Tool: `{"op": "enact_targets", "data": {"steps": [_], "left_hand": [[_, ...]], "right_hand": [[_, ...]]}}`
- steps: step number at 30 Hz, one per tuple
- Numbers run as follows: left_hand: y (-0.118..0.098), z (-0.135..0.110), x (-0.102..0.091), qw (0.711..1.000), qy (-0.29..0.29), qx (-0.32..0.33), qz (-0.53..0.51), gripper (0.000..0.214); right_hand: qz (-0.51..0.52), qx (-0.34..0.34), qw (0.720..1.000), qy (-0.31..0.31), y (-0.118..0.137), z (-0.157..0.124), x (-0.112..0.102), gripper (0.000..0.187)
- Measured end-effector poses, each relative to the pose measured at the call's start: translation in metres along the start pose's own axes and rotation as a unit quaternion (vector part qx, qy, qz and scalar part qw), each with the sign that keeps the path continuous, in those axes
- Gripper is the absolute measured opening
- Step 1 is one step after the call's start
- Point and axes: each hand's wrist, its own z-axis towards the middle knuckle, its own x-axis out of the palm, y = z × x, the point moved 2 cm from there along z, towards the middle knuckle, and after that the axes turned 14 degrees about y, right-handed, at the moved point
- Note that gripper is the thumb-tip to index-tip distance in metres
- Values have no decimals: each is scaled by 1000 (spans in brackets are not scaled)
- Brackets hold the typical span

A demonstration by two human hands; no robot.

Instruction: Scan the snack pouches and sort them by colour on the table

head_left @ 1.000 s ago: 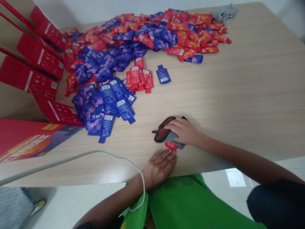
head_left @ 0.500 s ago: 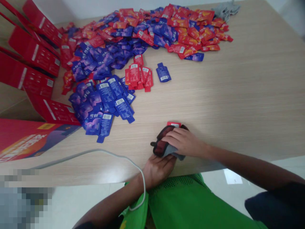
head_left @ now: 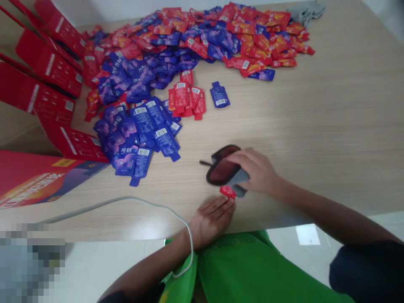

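In the head view, my right hand [head_left: 260, 170] is closed on dark-rimmed goggles [head_left: 223, 170] with reddish lenses, held tilted above the table. Grey cloth [head_left: 240, 179] is bunched in the same grip behind the lenses. Just below it, a small red sachet [head_left: 227, 192] lies on the table, partly covered. My left hand [head_left: 213, 216] rests near the front edge, its fingers together and the fingertips pressing on the sachet's lower end; the thumb is hidden.
Blue sachets [head_left: 143, 122] and a small stack of red sachets [head_left: 187, 99] lie left of centre, with a single blue sachet [head_left: 219, 95] beside them. A large mixed heap [head_left: 195, 35] spreads behind. Red boxes [head_left: 50, 103] stand at left. A grey cable [head_left: 126, 198] crosses in front.
My right hand has lifted the goggles and grey cloth up and away from my left hand, uncovering the lower part of the red sachet. My left hand stays nearly in place.
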Motion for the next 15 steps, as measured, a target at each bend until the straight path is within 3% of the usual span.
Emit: {"op": "enact_targets", "data": {"steps": [2, 3, 5, 7, 12, 15], "left_hand": [[0, 0, 1, 1000, 2, -18, -8, 22], [-1, 0, 0, 1000, 3, -23, -12, 21], [-1, 1, -2, 1000, 1, -19, -14, 23], [-2, 2, -5, 1000, -4, -4, -8, 28], [-1, 2, -6, 1000, 2, -6, -7, 31], [0, 2, -5, 1000, -1, -9, -11, 31]], "right_hand": [[12, -48, 994, 98, 25, -15, 20, 40], [19, -53, 991, 118, 31, -19, 30, 38], [22, -45, 991, 128, 27, -21, 44, 38], [14, -26, 994, 108, 7, -14, 49, 43], [-42, 58, 994, 87, -61, 23, 26, 45], [-51, 103, 993, 36, -70, 32, 2, 43]]}}
